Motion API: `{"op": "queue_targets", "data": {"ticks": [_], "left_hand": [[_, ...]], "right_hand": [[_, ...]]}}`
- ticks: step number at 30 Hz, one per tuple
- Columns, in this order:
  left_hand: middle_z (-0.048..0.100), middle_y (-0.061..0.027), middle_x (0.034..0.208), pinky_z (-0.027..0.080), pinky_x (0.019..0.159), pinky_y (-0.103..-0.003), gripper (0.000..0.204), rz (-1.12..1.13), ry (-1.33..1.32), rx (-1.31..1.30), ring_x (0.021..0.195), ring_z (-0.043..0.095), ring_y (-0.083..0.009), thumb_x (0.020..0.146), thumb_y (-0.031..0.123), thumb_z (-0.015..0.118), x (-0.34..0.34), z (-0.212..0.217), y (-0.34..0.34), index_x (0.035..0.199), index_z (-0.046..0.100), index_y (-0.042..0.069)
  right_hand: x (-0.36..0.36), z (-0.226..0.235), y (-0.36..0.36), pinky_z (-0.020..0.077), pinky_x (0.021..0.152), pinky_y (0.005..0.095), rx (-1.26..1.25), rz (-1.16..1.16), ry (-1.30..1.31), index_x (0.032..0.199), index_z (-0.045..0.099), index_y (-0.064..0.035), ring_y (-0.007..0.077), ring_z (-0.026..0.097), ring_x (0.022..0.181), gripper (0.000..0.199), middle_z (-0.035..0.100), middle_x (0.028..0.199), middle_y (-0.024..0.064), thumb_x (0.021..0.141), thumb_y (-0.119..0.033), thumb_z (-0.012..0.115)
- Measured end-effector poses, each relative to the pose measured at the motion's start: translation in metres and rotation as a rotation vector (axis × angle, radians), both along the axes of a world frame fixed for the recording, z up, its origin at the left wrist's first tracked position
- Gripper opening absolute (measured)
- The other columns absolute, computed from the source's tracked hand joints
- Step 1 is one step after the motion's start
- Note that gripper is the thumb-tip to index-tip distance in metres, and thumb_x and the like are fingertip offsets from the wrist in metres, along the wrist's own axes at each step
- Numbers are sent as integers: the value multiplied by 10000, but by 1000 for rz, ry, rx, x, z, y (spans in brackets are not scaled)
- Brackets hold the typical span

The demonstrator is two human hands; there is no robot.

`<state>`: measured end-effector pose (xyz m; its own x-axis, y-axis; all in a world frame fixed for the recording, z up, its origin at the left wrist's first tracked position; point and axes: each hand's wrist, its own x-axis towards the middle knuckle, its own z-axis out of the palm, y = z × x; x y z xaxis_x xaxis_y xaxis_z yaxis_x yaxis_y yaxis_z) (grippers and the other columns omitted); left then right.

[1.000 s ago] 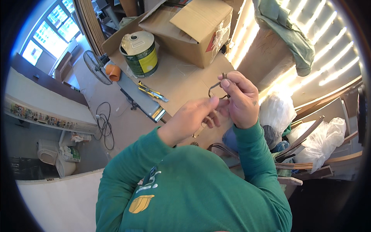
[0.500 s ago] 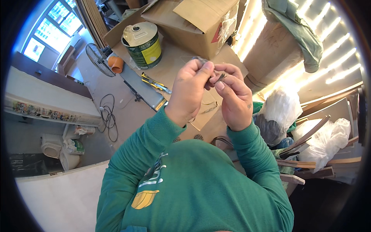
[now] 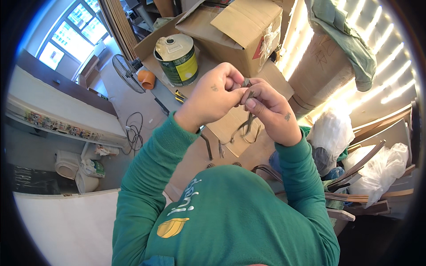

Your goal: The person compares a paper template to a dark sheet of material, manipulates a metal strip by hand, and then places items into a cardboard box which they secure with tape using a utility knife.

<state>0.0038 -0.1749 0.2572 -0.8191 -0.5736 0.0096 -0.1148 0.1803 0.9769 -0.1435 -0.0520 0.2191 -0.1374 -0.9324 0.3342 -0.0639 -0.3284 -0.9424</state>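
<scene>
My left hand [image 3: 212, 96] and my right hand [image 3: 278, 111] meet in front of my chest, fingertips pinched close together. Between them is a thin grey-brown strip [image 3: 251, 94], with one end poking out above the right thumb. A small grey piece [image 3: 246, 83] shows at the left fingertips; whether it belongs to the strip I cannot tell. Below the hands, dark curled strips [image 3: 243, 131] loop over a flat cardboard piece [image 3: 237, 149]. A yellow-and-black hand tool [image 3: 179, 95] sits behind my left hand, mostly hidden by it.
A green-and-yellow metal can [image 3: 177, 66] stands beside an open cardboard box [image 3: 248, 51]. At the far left are a fan [image 3: 126, 73], an orange pipe fitting [image 3: 146, 79] and a coiled black cable [image 3: 134, 135]. Plastic bags [image 3: 330, 133] and wood strips [image 3: 355, 197] lie to the right.
My left hand has rolled over, its back now more toward me, and now covers most of the yellow-and-black tool. The view has shifted, showing more of the dark strips below my hands.
</scene>
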Motion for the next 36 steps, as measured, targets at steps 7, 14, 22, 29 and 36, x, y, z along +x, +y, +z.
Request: {"op": "queue_targets", "data": {"ticks": [7, 14, 22, 29, 36], "left_hand": [[661, -42, 928, 510, 780, -275, 195, 181, 631, 782, 851, 642, -147, 948, 82, 674, 3, -64, 14, 1050, 515, 129], [644, -45, 949, 494, 754, -276, 249, 211, 480, 757, 818, 611, -139, 861, -39, 598, 16, -79, 13, 1046, 529, 112], [670, -54, 870, 495, 689, -230, 159, 472, 286, 241, 750, 620, -92, 860, -48, 592, 6, -98, 16, 1008, 636, -11], [691, -104, 912, 532, 715, -302, 146, 599, 336, -609, 790, 662, -198, 855, -27, 687, 6, -109, 26, 998, 665, -2], [679, -131, 963, 531, 753, -318, 172, 579, 449, -941, 838, 655, -263, 853, -32, 713, 10, -100, 19, 1007, 654, 18]], "right_hand": [[10, -25, -8, 380, 693, 224, 88, 1, -483, 984, 605, -29, 63, 445, 763, 62, 570, 919, -15, 973, -79, 569], [23, -42, -13, 331, 613, 208, 137, -81, -447, 873, 569, -63, 38, 392, 699, 64, 502, 815, -49, 937, -57, 565], [46, -48, -16, 470, 811, 295, -67, -300, -51, 863, 575, 46, 164, 564, 889, 68, 567, 930, 69, 909, 0, 596], [45, -55, -21, 337, 539, 223, 125, -131, -808, 981, 621, -34, 53, 380, 568, 72, 604, 840, 12, 980, -82, 568], [52, -47, -18, 320, 518, 228, 111, -100, -920, 982, 607, -49, 48, 375, 554, 64, 580, 816, -15, 990, -95, 564]]}}
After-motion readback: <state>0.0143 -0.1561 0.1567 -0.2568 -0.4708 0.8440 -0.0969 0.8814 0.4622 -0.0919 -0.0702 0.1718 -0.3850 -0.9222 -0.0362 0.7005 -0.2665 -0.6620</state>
